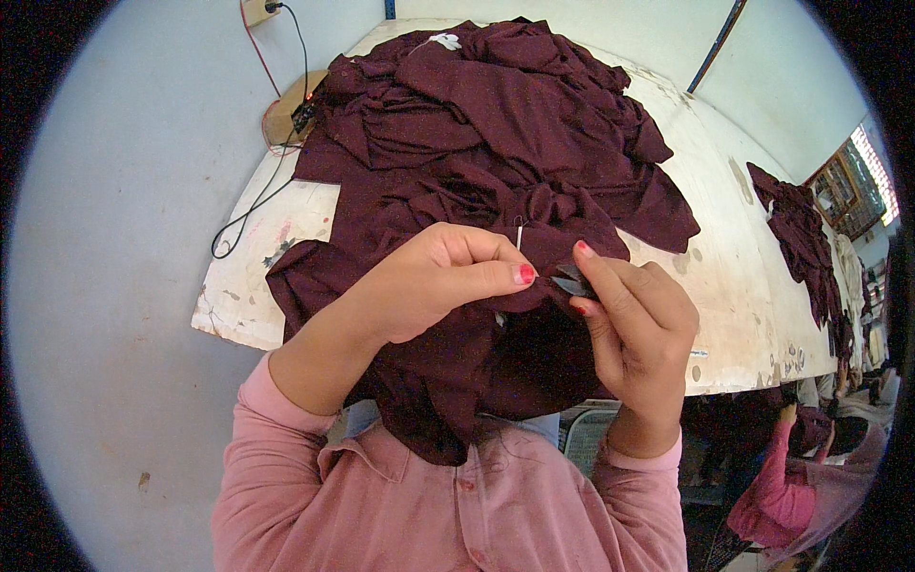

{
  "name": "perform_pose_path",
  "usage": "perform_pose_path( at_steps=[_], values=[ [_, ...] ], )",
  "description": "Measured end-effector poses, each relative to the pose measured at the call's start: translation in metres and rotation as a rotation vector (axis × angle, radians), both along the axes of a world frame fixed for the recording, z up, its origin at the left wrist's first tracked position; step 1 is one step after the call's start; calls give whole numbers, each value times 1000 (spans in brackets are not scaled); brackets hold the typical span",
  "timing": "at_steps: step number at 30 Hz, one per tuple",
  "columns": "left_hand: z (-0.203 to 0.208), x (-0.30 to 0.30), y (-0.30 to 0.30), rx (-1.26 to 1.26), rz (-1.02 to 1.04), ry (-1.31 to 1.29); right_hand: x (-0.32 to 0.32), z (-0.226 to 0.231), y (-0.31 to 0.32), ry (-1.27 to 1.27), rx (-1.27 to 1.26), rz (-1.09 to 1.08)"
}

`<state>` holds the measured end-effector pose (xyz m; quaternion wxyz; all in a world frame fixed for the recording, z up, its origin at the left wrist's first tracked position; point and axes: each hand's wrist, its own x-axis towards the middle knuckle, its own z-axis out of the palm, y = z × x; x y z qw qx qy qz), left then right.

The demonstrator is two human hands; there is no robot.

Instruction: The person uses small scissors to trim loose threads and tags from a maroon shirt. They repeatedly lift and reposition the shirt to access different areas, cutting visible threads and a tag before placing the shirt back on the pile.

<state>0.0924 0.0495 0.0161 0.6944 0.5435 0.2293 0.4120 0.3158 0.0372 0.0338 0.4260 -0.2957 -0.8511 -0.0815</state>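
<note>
A large heap of maroon cloth [515, 105] covers much of the table, and part of it hangs over the near edge towards my lap. My left hand [438, 281] is closed, thumb and forefinger pinched at a fold of this cloth; what exactly lies between the fingertips is small and partly hidden. A thin white thread-like strip [518, 236] shows just above the left fingers. Close by on the right, my right hand [643, 315] grips small black thread snips [572, 282]. Their blades point left, towards the left fingertips, and look slightly apart.
The pale, stained table [734, 315] extends right, where more maroon cloth [801, 238] lies. A wooden box [283, 116] with dark cables [253, 214] stands at the left against the wall. At the lower right, another person in pink [777, 496] sits beside dark cloth.
</note>
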Motion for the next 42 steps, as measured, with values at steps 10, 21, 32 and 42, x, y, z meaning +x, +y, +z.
perform_pose_path(
  at_steps=[10,21,32,42],
  values=[
    [2,3,-3,25,27,74,-3,8,-9,-94,-13,7],
    [1,4,-4,-2,24,80,-5,8,-15,-141,55,-63],
    [-2,3,-1,-134,-23,-14,-4,-1,-10,-194,243,-86],
    [-5,4,1,-110,-37,-18,-13,-14,-8,50,56,56]
  ],
)
